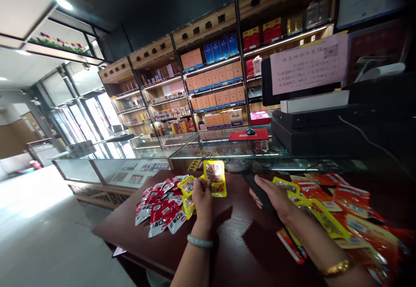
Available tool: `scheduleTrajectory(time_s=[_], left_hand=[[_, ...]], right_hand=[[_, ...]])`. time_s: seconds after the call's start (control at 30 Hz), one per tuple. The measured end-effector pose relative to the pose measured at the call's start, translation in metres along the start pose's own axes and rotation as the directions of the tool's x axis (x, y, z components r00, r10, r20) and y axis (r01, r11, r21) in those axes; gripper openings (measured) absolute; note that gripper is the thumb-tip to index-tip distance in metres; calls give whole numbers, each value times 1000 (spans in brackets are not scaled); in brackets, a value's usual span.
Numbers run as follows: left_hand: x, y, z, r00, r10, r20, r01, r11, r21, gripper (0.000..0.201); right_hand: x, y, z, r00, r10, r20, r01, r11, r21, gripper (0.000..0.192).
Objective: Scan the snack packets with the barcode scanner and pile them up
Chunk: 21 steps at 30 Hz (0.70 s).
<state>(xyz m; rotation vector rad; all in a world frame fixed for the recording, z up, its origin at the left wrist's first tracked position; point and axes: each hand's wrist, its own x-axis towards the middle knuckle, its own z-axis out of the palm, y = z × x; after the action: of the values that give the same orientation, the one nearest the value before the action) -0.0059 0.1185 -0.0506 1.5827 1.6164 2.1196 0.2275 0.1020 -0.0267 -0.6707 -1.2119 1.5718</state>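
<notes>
Pinched in my left hand (203, 197) is a yellow snack packet (219, 189), its clear window facing up. My right hand (273, 197) is wrapped round the handle of a black barcode scanner (238, 166), whose head points left toward that packet. Just left of my left hand lie more yellow packets (187, 187), next to a pile of red and white packets (165, 211). Under and beside my right forearm are other yellow packets (329, 220) and a heap of orange-red packets (352, 200).
The dark wooden table (234, 243) meets a glass display counter (221, 146) at its far side. On that counter are a mouse (250, 132) on a red mat and a monitor with a pink paper sign (308, 63). Shelves of boxes (214, 76) line the wall behind.
</notes>
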Motion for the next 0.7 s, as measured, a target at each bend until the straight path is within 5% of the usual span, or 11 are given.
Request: scheduleTrajectory(time_s=[0.7], left_hand=[[-3, -4, 1, 998, 17, 63, -21, 998, 60, 22]], right_hand=[[-5, -3, 3, 1000, -8, 26, 8, 1000, 2, 43]])
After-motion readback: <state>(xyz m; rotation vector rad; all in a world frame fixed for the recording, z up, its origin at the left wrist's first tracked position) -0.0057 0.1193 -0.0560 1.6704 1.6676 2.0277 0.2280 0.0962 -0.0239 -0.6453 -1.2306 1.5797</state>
